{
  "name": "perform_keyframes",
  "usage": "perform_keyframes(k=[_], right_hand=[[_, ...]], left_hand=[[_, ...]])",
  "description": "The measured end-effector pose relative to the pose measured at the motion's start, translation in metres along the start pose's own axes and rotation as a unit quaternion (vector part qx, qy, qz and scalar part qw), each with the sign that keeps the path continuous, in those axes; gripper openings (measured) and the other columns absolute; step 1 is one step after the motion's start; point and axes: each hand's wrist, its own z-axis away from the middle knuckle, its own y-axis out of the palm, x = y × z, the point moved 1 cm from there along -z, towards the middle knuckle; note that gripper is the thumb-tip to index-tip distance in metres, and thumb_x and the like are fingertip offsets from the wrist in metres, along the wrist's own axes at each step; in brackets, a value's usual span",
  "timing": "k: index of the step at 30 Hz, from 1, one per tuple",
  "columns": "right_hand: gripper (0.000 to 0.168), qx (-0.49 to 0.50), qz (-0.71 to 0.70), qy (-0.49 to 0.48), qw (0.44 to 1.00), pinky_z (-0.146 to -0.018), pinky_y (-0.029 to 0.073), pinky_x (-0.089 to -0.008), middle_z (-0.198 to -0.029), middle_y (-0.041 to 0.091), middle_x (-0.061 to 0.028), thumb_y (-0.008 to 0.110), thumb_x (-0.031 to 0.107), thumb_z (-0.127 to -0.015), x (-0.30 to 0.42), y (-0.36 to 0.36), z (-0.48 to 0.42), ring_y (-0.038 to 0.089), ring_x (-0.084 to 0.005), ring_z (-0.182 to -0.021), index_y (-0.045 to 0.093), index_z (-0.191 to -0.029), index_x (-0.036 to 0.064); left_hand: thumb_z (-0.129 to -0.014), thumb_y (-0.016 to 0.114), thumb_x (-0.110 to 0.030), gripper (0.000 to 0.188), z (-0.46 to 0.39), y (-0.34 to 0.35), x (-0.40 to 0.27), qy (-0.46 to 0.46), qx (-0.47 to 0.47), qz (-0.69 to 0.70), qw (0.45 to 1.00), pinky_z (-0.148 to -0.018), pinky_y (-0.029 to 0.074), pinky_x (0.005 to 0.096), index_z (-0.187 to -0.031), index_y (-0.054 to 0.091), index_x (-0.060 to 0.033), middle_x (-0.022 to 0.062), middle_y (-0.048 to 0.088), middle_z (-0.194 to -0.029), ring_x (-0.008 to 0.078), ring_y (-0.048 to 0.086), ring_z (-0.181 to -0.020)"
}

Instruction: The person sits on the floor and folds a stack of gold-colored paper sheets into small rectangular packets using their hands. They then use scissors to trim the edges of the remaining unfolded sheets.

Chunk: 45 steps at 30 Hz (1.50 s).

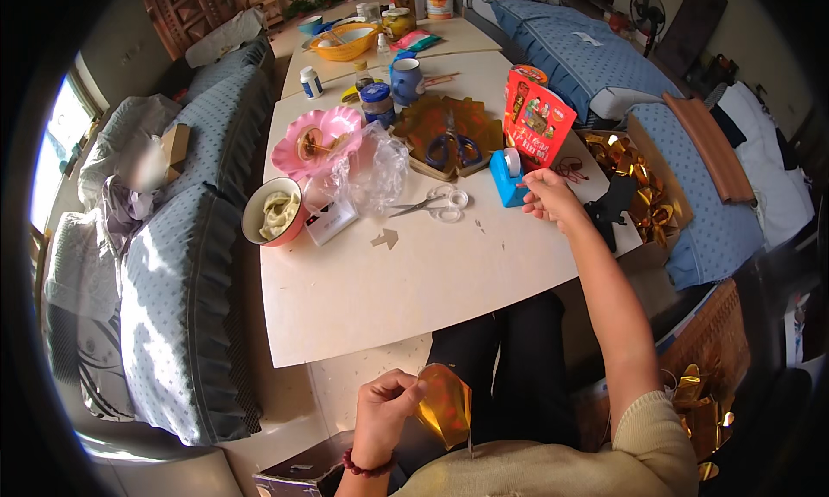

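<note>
My left hand (383, 406) is low in front of my body, pinching a folded piece of shiny gold foil (445, 406) between thumb and fingers. My right hand (554, 200) reaches over the table to the front end of a blue tape dispenser (500, 179). Its fingertips are bent close to the dispenser's edge; whether they hold a strip of tape is too small to tell. A roll of clear tape (512, 163) sits in the dispenser. Behind it stands a red printed packet (537, 118). Scissors with clear handles (447, 204) lie to the left.
A stack of dark gold foil sheets (414, 131) bears blue-handled scissors (451, 148). Left of it are a pink scalloped dish (291, 154), crumpled clear plastic (372, 173) and a bowl of pale food (251, 217). At right, a cardboard box (670, 202) holds gold foil pieces (654, 218).
</note>
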Motion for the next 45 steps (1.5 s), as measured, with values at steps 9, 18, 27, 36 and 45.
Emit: perform_keyframes(k=[9,18,27,36,45], right_hand=[[0.029,0.082,-0.126,0.081,0.985,-0.095,0.052,-0.0442,-0.11,0.071,-0.0116,0.063,0.034,-0.098,0.008,-0.009,-0.002,0.07,-0.0271,-0.105,0.062,-0.116,0.012],[0.031,0.083,-0.154,0.071,0.982,-0.097,0.048,-0.0434,-0.112,0.072,-0.0127,0.06,0.038,-0.094,0.0,-0.006,-0.006,0.07,-0.0269,-0.103,0.061,-0.114,0.014],[0.034,0.066,-0.177,0.051,0.981,-0.097,0.049,-0.0411,-0.112,0.073,-0.0098,0.058,0.037,-0.096,-0.015,-0.003,-0.008,0.069,-0.0235,-0.107,0.063,-0.114,0.009],[0.021,-0.01,-0.246,0.044,0.968,-0.072,0.055,-0.0266,-0.099,0.075,-0.007,0.066,0.026,-0.095,-0.038,0.011,0.001,0.072,-0.0154,-0.089,0.065,-0.106,0.008],[0.017,0.124,-0.059,-0.059,0.989,-0.069,0.047,-0.0226,-0.088,0.07,-0.0018,0.064,0.026,-0.1,-0.03,0.045,0.046,0.067,-0.0099,-0.082,0.063,-0.099,0.009]], left_hand=[[-0.091,0.075,-0.007,0.009,-0.006,0.006,0.001,-0.005,0.017,0.02,1.0,-0.055,0.041,0.0186,-0.086,0.071,-0.0008,-0.0002,0.066,-0.076,0.0039,0.055,-0.063],[-0.092,0.074,-0.006,0.01,-0.008,0.0,0.008,-0.016,0.013,0.042,0.999,-0.055,0.044,0.0195,-0.085,0.07,0.0002,0.0019,0.067,-0.078,0.0052,0.057,-0.064],[-0.094,0.07,-0.006,0.014,-0.007,0.003,0.002,-0.022,0.0,0.057,0.998,-0.055,0.037,0.0201,-0.081,0.069,-0.0002,-0.0037,0.06,-0.068,0.0029,0.048,-0.059],[-0.094,0.071,-0.009,0.016,-0.004,0.002,-0.001,-0.018,0.005,0.064,0.998,-0.053,0.035,0.0202,-0.08,0.068,-0.0011,-0.0037,0.059,-0.068,0.0028,0.047,-0.058],[-0.095,0.071,-0.011,0.019,-0.005,0.006,-0.003,-0.017,-0.01,0.055,0.998,-0.051,0.032,0.0205,-0.078,0.068,-0.0019,-0.0051,0.055,-0.065,0.0023,0.043,-0.056]])
